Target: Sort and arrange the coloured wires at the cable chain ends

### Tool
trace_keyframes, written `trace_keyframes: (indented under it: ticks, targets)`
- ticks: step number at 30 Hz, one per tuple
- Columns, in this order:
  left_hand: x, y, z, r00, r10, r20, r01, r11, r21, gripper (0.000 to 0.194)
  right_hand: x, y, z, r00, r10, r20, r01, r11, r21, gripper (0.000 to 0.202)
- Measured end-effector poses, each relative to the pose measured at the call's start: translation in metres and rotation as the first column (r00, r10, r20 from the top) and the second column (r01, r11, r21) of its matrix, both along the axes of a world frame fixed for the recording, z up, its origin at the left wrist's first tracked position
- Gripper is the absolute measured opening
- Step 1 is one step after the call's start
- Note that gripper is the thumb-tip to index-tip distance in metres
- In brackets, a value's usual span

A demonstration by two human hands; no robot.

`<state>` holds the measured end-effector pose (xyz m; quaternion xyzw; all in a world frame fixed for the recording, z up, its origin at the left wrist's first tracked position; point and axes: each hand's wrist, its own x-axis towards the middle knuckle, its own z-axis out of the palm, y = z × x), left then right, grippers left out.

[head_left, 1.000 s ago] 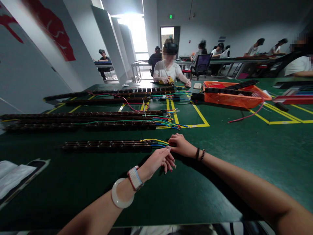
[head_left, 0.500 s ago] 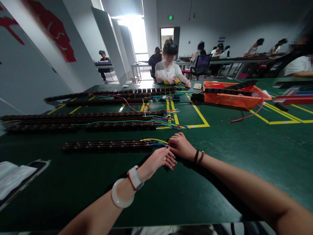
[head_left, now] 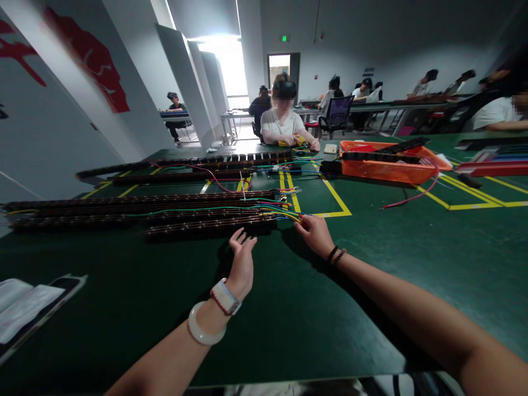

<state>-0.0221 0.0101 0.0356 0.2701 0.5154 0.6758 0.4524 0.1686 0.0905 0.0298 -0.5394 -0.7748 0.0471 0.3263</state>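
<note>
On the green table lies a short dark wire harness [head_left: 206,227], wrapped in black with thin brown lines along it. Yellow and blue wires [head_left: 285,215] come out of its right end. My right hand [head_left: 317,233] is closed on these wires near their tips. Just below the harness's near edge, my left hand [head_left: 242,258] has its fingers apart and holds nothing; whether its fingertips touch the harness I cannot tell. Longer dark harnesses [head_left: 103,204] lie right behind the short one, with a green wire [head_left: 185,210] running along them.
An orange basket [head_left: 379,171] with dark strips in it stands at the back right, a red wire [head_left: 412,199] hanging from it. Yellow tape [head_left: 342,203] marks the table. A co-worker [head_left: 282,121] sits opposite. White sheets on a dark board [head_left: 33,308] lie at left.
The short harness has moved away from me and to the right, up against the longer ones. My left hand has come away from the wires, leftward, and opened. My right hand still grips the wires.
</note>
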Motion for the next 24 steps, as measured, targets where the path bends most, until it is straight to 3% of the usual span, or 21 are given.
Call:
trace_keyframes:
  ticks: [6, 11, 15, 20, 24]
  targets:
    - [-0.011, 0.008, 0.008, 0.989, 0.142, -0.047, -0.145, 0.987, -0.065, 0.054, -0.003, -0.002, 0.001, 0.996, -0.076, 0.043, 0.075, 0.997, 0.021, 0.03]
    - [-0.025, 0.02, 0.001, 0.958, 0.265, -0.108, -0.27, 0.962, -0.033, 0.058, -0.002, -0.003, -0.004, 0.982, 0.021, 0.189, -0.011, 0.998, -0.055, 0.03]
    - [-0.032, 0.026, -0.006, 0.925, 0.352, -0.145, -0.353, 0.935, 0.022, 0.056, 0.003, 0.004, 0.0, 0.985, 0.091, 0.149, -0.089, 0.996, -0.019, 0.032]
    - [-0.031, 0.025, -0.009, 0.915, 0.364, -0.176, -0.363, 0.931, 0.039, 0.057, 0.007, 0.054, 0.02, 0.985, 0.058, 0.16, -0.063, 0.998, 0.021, 0.026]
    - [-0.027, 0.021, -0.009, 0.899, 0.381, -0.215, -0.374, 0.924, 0.076, 0.055, -0.01, 0.106, 0.038, 0.948, 0.094, 0.304, -0.08, 0.995, -0.06, 0.042]
